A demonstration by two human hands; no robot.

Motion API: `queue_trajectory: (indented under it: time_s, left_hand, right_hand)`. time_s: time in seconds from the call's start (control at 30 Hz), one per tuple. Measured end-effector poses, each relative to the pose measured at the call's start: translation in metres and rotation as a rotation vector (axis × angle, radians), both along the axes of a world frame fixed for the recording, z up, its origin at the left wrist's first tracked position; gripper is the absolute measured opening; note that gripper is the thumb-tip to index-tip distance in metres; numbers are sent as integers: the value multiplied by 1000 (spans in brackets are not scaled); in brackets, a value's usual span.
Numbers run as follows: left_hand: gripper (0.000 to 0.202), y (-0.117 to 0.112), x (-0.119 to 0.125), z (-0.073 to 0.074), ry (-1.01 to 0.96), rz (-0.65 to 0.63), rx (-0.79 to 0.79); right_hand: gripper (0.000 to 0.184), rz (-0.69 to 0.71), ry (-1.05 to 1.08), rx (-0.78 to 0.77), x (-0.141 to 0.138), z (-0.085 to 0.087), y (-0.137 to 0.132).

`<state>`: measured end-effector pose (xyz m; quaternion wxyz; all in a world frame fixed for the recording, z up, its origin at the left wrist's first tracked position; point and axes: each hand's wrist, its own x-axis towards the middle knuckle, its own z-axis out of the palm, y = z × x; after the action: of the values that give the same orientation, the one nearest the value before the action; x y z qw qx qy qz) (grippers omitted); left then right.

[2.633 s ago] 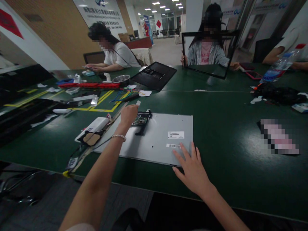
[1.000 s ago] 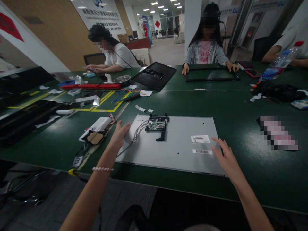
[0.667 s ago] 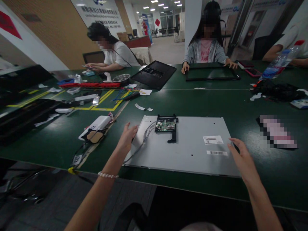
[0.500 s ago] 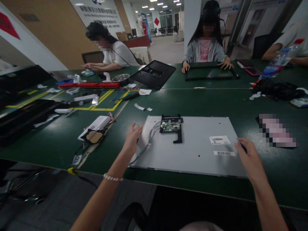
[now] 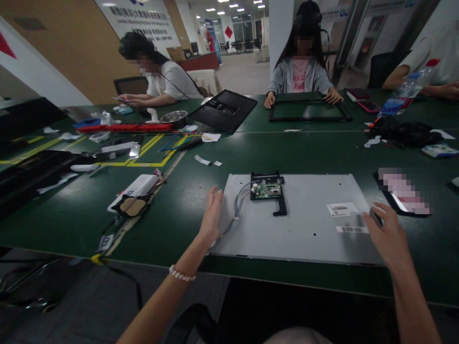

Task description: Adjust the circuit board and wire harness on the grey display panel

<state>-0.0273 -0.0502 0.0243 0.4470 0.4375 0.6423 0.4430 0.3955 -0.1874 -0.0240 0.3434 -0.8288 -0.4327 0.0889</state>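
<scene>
Head view, smooth grey rectangular panel (image 5: pixel 294 234), left grip (image 5: pixel 211 215) unclenched alongside, right grip (image 5: pixel 389 234) curved, hold unclear

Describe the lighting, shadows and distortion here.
Head view: dim overall, with bright ceiling lights in the background; head view: a soft shadow on the grey panel beside the right hand; head view: the pale pillar slants, probably wide-angle distortion; head view: mosaic hides much of the phone.

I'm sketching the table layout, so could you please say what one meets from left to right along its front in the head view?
White pack, left hand, circuit board, upper white label, right hand.
</scene>
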Motion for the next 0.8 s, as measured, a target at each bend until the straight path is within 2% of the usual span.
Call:
queue_trajectory:
  time_s: [0.2,0.37,0.5,0.53,0.6,0.67,0.8]
  left_hand:
    - [56,-2,12,-1,97,-27,47]
    - [50,-2,13,-1,137,-61,80]
    - [49,-4,14,-6,192,-72,114]
    - [49,-5,14,-8,210,-77,140]
    - [49,-6,15,-14,248,-88,207]
    - [48,-6,15,-19,283,-91,267]
    - [46,-4,14,-24,319,-107,323]
  right_hand:
    - [69,10,-89,-75,1,1,4]
    - [73,45,-169,-135,0,1,2]
    - [78,105,-215,-68,-9,13,13]
    - [79,151,-194,-31,-14,19,19]
    - [78,332,-100,15,-29,32,35]
    - [75,563,14,-20,-48,45,56]
    - [77,813,74,-36,-89,62,102]
